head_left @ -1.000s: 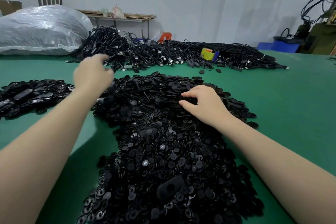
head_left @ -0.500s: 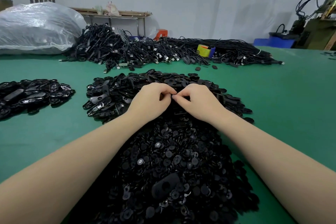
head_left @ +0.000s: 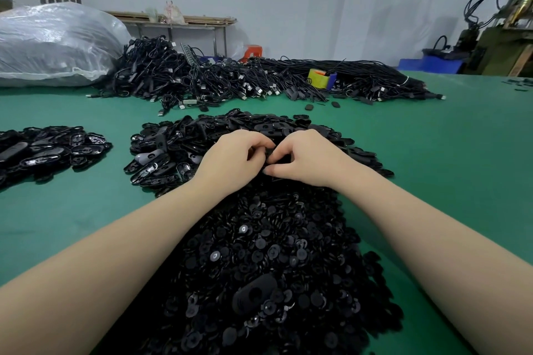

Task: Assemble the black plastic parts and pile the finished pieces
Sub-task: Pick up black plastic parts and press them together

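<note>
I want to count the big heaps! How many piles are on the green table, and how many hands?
Piles of black plastic parts: 3
Heaps of black cables: 1
Hands: 2, left hand, right hand
Total: 6

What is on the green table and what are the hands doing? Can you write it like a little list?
table: green table
middle pile: loose black plastic parts
left pile: finished pieces
back: black cables, clear plastic bag
left hand: pinching a small black part
right hand: pinching the same part
grip: both hands meet above the middle pile
</note>
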`<state>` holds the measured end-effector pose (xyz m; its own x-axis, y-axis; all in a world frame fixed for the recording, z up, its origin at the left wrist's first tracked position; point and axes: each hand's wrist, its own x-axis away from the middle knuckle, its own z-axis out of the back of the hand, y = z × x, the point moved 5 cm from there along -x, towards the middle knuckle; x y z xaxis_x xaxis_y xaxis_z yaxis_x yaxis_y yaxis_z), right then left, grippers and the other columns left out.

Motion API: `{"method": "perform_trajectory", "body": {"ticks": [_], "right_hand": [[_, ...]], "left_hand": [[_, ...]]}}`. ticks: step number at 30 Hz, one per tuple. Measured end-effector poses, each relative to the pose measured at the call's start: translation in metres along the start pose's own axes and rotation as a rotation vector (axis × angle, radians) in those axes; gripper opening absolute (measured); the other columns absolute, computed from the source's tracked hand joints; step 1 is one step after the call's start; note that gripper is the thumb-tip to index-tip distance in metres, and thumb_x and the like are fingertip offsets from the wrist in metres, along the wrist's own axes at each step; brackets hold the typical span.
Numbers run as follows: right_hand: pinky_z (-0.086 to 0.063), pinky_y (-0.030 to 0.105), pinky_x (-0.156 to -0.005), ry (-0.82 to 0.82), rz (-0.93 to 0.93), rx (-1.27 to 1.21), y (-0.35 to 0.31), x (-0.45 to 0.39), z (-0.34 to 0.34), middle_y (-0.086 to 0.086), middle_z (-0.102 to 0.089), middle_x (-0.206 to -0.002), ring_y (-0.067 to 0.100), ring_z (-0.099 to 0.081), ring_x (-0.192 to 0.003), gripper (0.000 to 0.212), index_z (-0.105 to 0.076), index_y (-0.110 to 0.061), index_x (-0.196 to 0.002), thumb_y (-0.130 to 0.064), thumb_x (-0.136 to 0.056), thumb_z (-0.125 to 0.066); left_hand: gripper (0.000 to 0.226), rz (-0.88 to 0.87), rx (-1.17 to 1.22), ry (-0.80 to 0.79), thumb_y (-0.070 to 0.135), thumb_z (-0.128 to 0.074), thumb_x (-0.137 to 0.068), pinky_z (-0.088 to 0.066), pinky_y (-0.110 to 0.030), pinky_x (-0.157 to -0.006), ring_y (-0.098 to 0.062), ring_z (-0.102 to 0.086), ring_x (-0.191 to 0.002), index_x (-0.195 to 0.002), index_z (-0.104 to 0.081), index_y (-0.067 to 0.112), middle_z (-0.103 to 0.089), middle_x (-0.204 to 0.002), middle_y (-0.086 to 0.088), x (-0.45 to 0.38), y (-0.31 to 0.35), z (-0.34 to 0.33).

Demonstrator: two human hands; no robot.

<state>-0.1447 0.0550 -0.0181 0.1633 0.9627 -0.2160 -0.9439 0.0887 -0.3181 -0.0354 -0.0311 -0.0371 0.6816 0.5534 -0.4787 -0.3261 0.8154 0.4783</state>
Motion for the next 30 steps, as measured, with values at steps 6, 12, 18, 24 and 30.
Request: {"method": "perform_trajectory", "body": {"ticks": [6, 12, 18, 24, 30], "right_hand": [[-0.040, 0.022, -0.062, 0.079, 0.014, -0.085, 0.000, 0.000, 0.001, -0.024, -0.056, -0.062, -0.006, -0.050, -0.057, 0.011, -0.078, -0.031, -0.091, -0.038, -0.084, -0.073], [-0.050, 0.024, -0.071, 0.172, -0.029, -0.224, 0.003, 0.000, 0.004, -0.010, -0.072, -0.078, 0.003, -0.062, -0.071, 0.011, -0.077, -0.025, -0.085, -0.031, -0.087, -0.069], [-0.053, 0.027, -0.083, 0.302, -0.160, -0.514, 0.011, 0.000, 0.013, -0.008, -0.074, -0.083, 0.007, -0.068, -0.081, 0.012, -0.073, -0.023, -0.090, -0.030, -0.092, -0.063], [-0.047, 0.026, -0.077, 0.119, -0.142, -0.357, 0.003, 0.001, 0.002, -0.008, -0.072, -0.094, 0.006, -0.063, -0.084, 0.047, -0.056, -0.029, -0.125, -0.046, -0.084, -0.071], [-0.048, 0.031, -0.083, -0.027, 0.018, -0.018, -0.016, 0.002, -0.012, -0.008, -0.064, -0.103, 0.009, -0.056, -0.091, 0.052, -0.064, -0.026, -0.124, -0.052, -0.080, -0.074]], "left_hand": [[0.030, 0.005, 0.033, 0.052, 0.017, -0.052, -0.095, -0.052, -0.034, -0.090, -0.011, -0.062, -0.097, -0.117, -0.070, 0.027, -0.070, -0.110, 0.009, 0.001, 0.002, 0.003], [0.028, -0.009, 0.053, 0.105, 0.024, -0.047, -0.099, -0.049, -0.030, -0.091, -0.009, -0.061, -0.105, -0.114, -0.071, 0.026, -0.070, -0.113, 0.011, 0.001, 0.003, 0.006], [0.028, -0.074, 0.072, 0.095, 0.045, -0.046, -0.094, -0.051, -0.039, -0.073, -0.006, -0.058, -0.077, -0.096, -0.067, 0.026, -0.066, -0.081, 0.011, 0.001, 0.004, 0.006], [0.012, 0.031, 0.089, 0.216, 0.026, -0.061, -0.095, -0.052, -0.036, -0.080, -0.016, -0.064, -0.086, -0.103, -0.071, 0.024, -0.067, -0.087, 0.012, 0.001, -0.004, 0.012], [0.016, 0.194, 0.156, 0.342, 0.031, -0.055, -0.099, -0.052, -0.040, -0.081, -0.018, -0.064, -0.085, -0.103, -0.065, 0.019, -0.068, -0.090, 0.003, 0.002, -0.017, 0.021]]}}
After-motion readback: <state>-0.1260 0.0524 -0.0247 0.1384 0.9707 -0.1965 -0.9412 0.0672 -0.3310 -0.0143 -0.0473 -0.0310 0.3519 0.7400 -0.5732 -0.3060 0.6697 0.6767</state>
